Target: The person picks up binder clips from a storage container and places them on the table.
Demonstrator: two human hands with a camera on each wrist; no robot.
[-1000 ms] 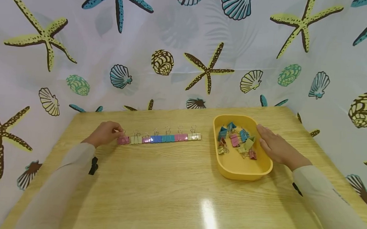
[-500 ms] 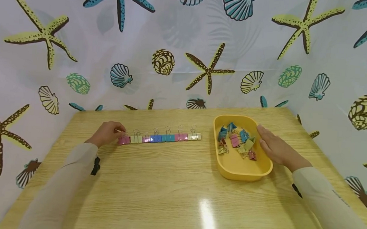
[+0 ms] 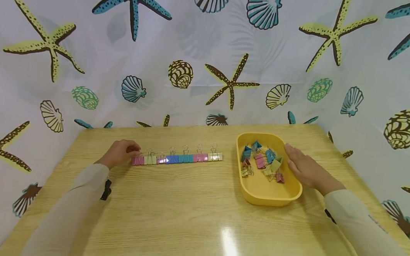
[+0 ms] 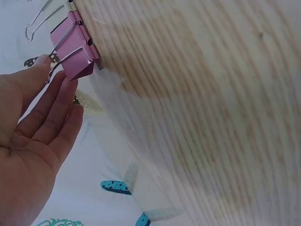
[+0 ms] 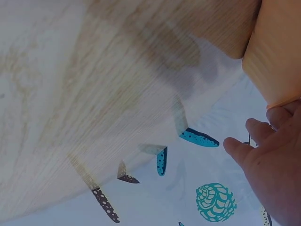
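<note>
At the left end of a row of binder clips, my left hand pinches a pink binder clip. In the left wrist view the thumb is at its wire handle and the fingertips touch its near end. Beside it stands a pale yellow-green binder clip, followed by a small purple-pink one, a blue one, a teal one, another pink one and a cream one. My right hand rests with straight fingers against the right rim of a yellow bin.
Inside the bin lie several loose binder clips, among them a pink one and a blue one. The wooden table meets a white cloth printed with shells and starfish at the back and sides.
My left hand has slid the end pink binder clip slightly right, against its pale yellow-green neighbour. The right hand stays at the bin. The head view has tilted a little.
</note>
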